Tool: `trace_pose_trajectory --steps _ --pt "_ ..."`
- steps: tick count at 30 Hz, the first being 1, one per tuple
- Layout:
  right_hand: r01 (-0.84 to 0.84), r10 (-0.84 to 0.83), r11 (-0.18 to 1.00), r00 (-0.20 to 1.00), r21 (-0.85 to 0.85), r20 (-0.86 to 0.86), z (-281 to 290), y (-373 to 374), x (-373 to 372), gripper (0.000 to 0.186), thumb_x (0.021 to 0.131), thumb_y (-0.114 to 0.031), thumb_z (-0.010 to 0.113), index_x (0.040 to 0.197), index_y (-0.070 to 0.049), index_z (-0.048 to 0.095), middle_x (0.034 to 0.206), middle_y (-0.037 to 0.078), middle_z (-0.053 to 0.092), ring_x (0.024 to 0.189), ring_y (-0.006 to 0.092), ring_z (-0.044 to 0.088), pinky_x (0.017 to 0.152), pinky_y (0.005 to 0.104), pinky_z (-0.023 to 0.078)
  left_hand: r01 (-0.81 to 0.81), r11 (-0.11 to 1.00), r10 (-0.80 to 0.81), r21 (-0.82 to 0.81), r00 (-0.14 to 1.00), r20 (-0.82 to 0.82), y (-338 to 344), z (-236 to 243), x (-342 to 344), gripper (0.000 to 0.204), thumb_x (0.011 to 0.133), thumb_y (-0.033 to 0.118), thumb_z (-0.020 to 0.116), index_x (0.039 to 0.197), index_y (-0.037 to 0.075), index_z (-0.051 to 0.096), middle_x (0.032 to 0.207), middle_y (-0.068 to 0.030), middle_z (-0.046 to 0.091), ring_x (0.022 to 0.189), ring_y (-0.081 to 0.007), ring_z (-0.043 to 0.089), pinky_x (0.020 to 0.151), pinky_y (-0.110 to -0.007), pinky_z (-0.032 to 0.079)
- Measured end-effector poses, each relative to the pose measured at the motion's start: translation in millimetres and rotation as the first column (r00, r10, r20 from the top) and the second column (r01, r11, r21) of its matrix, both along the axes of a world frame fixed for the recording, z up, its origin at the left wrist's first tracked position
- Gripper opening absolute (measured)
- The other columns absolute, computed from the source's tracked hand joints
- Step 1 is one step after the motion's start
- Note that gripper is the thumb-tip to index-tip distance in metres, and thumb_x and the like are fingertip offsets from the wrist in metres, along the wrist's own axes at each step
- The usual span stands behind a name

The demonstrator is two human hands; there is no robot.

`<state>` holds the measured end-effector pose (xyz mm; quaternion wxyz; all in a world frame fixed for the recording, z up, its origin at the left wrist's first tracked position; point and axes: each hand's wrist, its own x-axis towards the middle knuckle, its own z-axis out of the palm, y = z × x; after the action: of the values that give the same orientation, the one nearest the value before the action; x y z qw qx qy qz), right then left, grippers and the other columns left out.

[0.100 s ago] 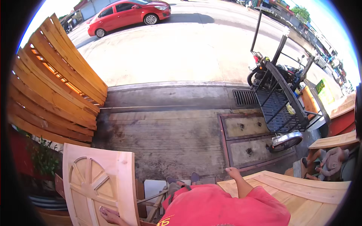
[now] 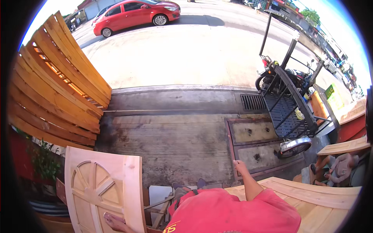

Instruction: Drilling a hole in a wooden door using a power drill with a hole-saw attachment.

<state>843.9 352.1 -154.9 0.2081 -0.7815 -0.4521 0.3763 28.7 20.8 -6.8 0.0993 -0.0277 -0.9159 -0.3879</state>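
My left hand (image 2: 116,224) lies on the face of a pale wooden door (image 2: 132,182), its fingers closed round a small flat reddish-brown piece (image 2: 113,217), too small to name for sure. A carved fan of spokes decorates this door just above the hand. Out to the right, my right hand (image 2: 240,167) is held up over the floor with its fingers curled in. A small pale spot shows at its fingertips, and I cannot make out what it holds, if anything. Below that forearm lies a second panelled wooden door (image 2: 311,198).
Stacked wooden slats (image 2: 58,77) stand at left above a potted plant (image 2: 46,163). A black-framed cargo sidecar (image 2: 291,112) with a motorcycle is at right. A seated person (image 2: 342,169) is at far right. Beyond, a red car (image 2: 136,15) is on the road.
My right hand has risen slightly, farther from my body. The left hand stays on the door, nearly in the same place. The whole view has shifted a little.
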Motion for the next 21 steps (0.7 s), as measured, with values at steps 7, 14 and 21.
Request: trace_pose_trajectory --steps 7,14,21 --pt "-0.269 0.273 0.962 0.915 0.054 -0.299 74 86 -202 0.052 0.112 -0.048 0.073 0.130 0.000 0.079 0.112 0.007 0.081 0.096 0.0140 0.075 0.086 0.0328 0.059 0.006 0.983 -0.014 0.184 0.999 0.042 1 27 27 0.054 0.116 0.038 0.065 0.155 0.001 0.067 0.150 -0.0192 0.074 0.132 -0.0356 0.073 0.112 -0.042 0.057" --pt "-0.610 0.778 0.617 0.568 0.497 -0.268 198 85 -464 0.065 0.107 -0.045 0.079 0.159 -0.007 0.064 0.135 0.017 0.078 0.119 0.0264 0.076 0.104 0.0403 0.059 -0.125 0.947 0.154 0.297 0.985 -0.078 0 31 41 0.064 0.118 0.036 0.067 0.168 -0.001 0.051 0.161 -0.0242 0.065 0.141 -0.0356 0.068 0.118 -0.042 0.055" --pt "-0.825 0.785 -0.261 0.122 0.502 0.608 236 79 -596 0.083 0.100 -0.063 0.075 0.166 -0.015 0.057 0.170 0.024 0.051 0.163 0.0474 0.040 0.135 0.0689 0.023 -0.254 0.629 0.327 0.734 0.944 0.046 4 50 61 0.047 0.120 0.035 0.065 0.148 -0.003 0.060 0.119 -0.0159 0.074 0.099 -0.0233 0.072 0.084 -0.037 0.061"
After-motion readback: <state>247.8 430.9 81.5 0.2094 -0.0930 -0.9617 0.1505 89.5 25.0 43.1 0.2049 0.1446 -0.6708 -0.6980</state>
